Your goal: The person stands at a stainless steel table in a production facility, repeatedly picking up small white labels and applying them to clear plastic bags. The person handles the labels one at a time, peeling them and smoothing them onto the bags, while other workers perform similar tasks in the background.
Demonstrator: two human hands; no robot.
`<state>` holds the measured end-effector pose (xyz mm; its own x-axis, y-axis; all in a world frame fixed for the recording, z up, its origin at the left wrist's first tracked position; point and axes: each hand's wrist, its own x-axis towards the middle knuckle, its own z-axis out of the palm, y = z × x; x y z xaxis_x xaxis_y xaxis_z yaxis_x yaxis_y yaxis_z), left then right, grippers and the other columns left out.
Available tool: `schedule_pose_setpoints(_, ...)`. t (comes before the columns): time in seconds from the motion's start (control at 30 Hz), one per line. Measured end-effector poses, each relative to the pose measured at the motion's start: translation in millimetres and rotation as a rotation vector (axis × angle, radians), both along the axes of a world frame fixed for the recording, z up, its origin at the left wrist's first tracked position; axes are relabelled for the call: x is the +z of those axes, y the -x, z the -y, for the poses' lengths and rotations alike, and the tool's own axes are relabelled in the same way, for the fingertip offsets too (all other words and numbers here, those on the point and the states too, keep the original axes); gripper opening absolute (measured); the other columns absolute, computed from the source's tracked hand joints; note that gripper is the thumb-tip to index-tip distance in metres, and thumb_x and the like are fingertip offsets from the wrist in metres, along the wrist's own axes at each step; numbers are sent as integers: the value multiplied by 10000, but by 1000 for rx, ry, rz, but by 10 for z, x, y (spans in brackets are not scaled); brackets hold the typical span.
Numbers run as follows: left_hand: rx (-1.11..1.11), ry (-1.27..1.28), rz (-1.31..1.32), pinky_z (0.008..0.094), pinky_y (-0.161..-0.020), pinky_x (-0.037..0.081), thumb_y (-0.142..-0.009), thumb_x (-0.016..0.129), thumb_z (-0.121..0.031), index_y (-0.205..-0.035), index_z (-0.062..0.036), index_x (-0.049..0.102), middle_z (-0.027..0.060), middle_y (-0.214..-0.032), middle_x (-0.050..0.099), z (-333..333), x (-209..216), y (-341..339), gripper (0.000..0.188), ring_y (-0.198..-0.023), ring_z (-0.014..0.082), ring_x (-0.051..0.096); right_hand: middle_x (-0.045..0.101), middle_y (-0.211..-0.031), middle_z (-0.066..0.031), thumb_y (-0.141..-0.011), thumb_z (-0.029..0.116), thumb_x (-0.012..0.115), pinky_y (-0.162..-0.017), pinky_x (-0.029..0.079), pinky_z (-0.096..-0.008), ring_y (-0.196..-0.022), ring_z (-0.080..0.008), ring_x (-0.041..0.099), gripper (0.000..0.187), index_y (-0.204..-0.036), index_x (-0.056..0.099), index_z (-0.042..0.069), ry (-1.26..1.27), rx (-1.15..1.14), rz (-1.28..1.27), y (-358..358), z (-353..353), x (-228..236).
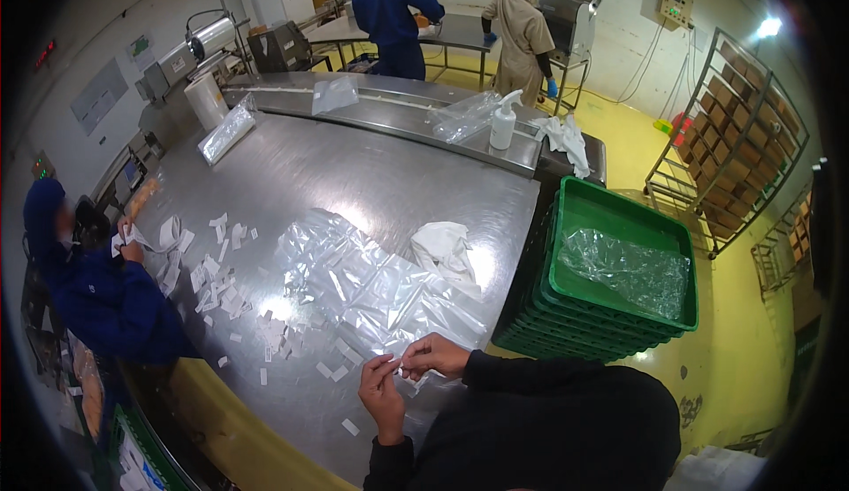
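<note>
Closest in, over the near part of the metal table (354,159): left hand (383,398) and right hand (436,356) together, fingertips meeting in a fine pinch on a small white slip (397,370). Seems held by the fingertips of both hands because of being so small and thin, too slight for a full grasp. Each hand's share of the grip: impossible to tell, with fingers hiding most of the slip.

Just beyond the fingers, clear plastic bags (354,279) spread in an overlapping layer, probably for easy reach. To their left, loose white slips (234,296) scattered broadly, perhaps left apart for picking up singly. At the bags' far right, a crumpled white cloth (444,245), likely handy for wiping.

To the right, beside the table, a stack of green crates (566,336), presumably nested to save floor space, with clear film (637,274) in the top one. At the table's left, a co-worker in blue (115,296), both hands on a white strip (168,234), apparently to control its trailing length.

Farther off, on the raised steel ledge (398,106), a white pump bottle (502,126), upright, likely for shared use. Farthest, two other co-workers, in blue (389,13) and in beige (520,35), near a second table (464,29).
</note>
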<state>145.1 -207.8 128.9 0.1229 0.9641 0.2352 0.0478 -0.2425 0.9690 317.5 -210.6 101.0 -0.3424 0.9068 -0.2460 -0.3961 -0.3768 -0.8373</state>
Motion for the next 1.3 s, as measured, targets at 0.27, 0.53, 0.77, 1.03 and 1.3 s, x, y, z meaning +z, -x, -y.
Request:
schedule_pose_setpoints(0.27,2,-36,-71,291,-806,493,-864,517,109,-972,40,704,138,-1036,634,-41,-51,36,226,-971,228,622,681,-784,-81,-873,65,614,-679,515,-276,-702,-128,633,94,-881,664,-14,-82,-103,138,59,-74,-111)
schedule_pose_setpoints(0.53,85,34,108,291,-800,503,-864,535,116,-1017,4,713,125,-1086,632,35,-42,72,261,-958,206,632,684,-831,-104,-919,69,621,-693,518,-269,-744,-143,642,113,-925,653,-39,-61,-112,31,212,-92,26)
schedule_pose_setpoints(0.77,184,-185,-134,297,-781,504,-817,553,129,-1008,-27,730,126,-1094,636,25,14,171,303,-913,228,638,690,-848,-112,-925,75,618,-711,529,-280,-756,-144,649,124,-938,651,-44,-41,5,94,219,-131,125)
schedule_pose_setpoints(1.03,164,-138,-114,296,-786,501,-806,546,136,-977,-26,737,123,-1095,639,8,-8,194,303,-909,221,637,688,-809,-106,-925,103,638,-689,519,-285,-725,-144,644,142,-922,657,-38,-62,62,154,218,-147,167)
schedule_pose_setpoints(1.3,114,-75,-61,310,-819,498,-818,566,121,-942,-11,731,123,-1098,638,12,-7,175,244,-936,228,635,675,-784,-90,-919,99,646,-686,512,-276,-736,-141,642,122,-888,649,-19,-70,36,127,198,-143,58)
